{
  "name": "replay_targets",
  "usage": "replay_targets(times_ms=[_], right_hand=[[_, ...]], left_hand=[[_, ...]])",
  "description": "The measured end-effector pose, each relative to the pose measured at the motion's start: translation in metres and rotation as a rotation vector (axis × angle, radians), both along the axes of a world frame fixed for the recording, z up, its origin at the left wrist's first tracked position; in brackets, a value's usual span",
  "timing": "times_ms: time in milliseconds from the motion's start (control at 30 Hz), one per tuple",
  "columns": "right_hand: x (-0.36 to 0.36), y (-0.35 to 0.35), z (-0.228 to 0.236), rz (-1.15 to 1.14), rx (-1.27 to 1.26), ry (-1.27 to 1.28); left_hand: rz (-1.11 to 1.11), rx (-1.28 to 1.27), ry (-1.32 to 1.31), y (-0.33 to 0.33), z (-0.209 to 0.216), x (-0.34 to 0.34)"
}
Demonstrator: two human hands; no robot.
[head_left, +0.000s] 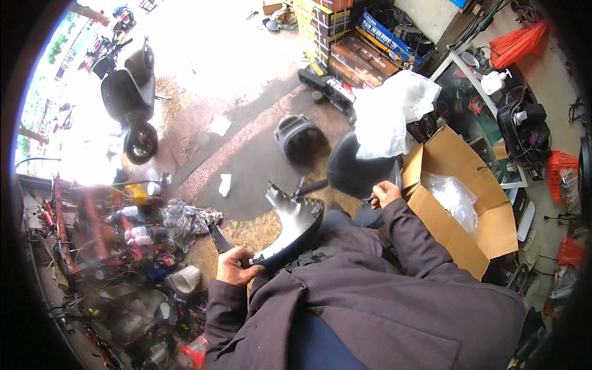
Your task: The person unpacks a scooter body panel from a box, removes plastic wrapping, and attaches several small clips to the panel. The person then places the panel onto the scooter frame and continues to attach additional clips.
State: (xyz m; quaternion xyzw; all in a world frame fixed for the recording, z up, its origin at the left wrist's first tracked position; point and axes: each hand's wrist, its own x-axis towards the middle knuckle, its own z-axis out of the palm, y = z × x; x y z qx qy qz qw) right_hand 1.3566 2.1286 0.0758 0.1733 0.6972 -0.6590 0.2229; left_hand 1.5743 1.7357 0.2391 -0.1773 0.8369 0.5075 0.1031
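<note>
My left hand (234,266) is closed on the near end of a curved plastic panel (298,225), with its thumb on top. The panel's concave inner face is pale and shiny, and its outer side is dark. A dark narrow strip (219,239) rises just beside that hand; whether it belongs to the panel I cannot tell. My right hand (386,193) is closed in a pinch in front of the cardboard box, and what it holds is too small to make out. Just ahead of it is a black rounded seat (344,168) with a white plastic bag (394,111) draped over it.
An open cardboard box (459,237) with clear plastic inside stands at my right. A grey-black rounded shell (299,139) lies on the floor ahead. At left are cluttered parts and a crumpled plastic bag (185,223). A scooter (129,92) is parked farther off; stacked boxes (364,58) stand beyond.
</note>
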Motion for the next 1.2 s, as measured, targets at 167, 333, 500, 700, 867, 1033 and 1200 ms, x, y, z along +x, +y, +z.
replay_targets(times_ms=[167, 333, 500, 700, 867, 1033, 1200], right_hand=[[-0.013, 0.02, -0.032, 0.012, -0.019, -0.055], [-0.038, 0.041, -0.063, 0.048, -0.054, -0.083], [-0.056, 0.064, -0.076, -0.006, 0.153, -0.15], [-0.087, 0.107, -0.095, 0.007, 0.455, -0.203], [-0.102, 0.2, -0.164, -0.13, 0.277, -0.305], [-0.135, 0.293, -0.2, -1.099, -0.637, -0.571], [-0.146, 0.294, -0.138, -2.104, -2.925, -0.057]], left_hand=[[0.052, -0.025, 0.017, 0.009, 0.002, -0.002], [0.108, -0.098, 0.017, 0.022, 0.009, 0.0], [0.184, -0.147, -0.02, 0.04, 0.015, 0.003], [0.333, -0.09, 0.027, 0.058, 0.008, 0.016], [0.388, -0.145, 0.024, 0.067, 0.009, 0.021], [0.451, -0.128, -0.014, 0.07, 0.018, 0.021], [0.435, -0.15, 0.005, 0.052, 0.02, 0.024]])
